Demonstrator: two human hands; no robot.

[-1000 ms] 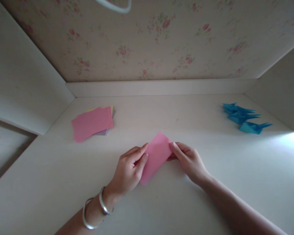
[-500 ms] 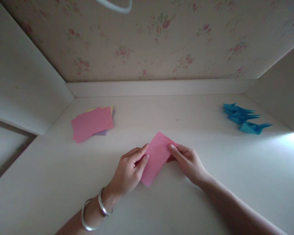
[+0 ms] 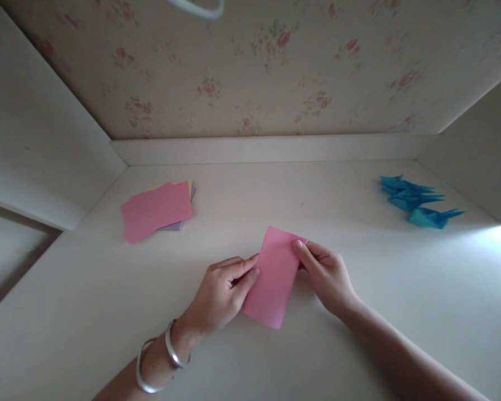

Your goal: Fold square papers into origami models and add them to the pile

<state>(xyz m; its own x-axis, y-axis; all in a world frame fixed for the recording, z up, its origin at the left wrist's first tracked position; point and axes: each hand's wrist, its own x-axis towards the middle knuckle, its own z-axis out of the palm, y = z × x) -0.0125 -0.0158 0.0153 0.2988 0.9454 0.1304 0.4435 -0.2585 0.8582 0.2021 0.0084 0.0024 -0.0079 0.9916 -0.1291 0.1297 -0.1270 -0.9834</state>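
Near the worktop's (image 3: pixel 338 195) back left corner I see a paper stack (image 3: pixel 156 213), pink uppermost. I have the left hand (image 3: pixel 223 289) pinching the left edge of a pink paper rectangle (image 3: pixel 275 278) over the worktop's middle; my right hand (image 3: pixel 328 273) grips its upper right corner between thumb and fingers. Blue origami figures (image 3: pixel 409 201) lie near the back right corner.

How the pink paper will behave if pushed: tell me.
The pink paper is probably light, since the left hand and right hand hold its edges. It looks thin, so pushing would likely bend it, though its flat span suggests some stiffness.
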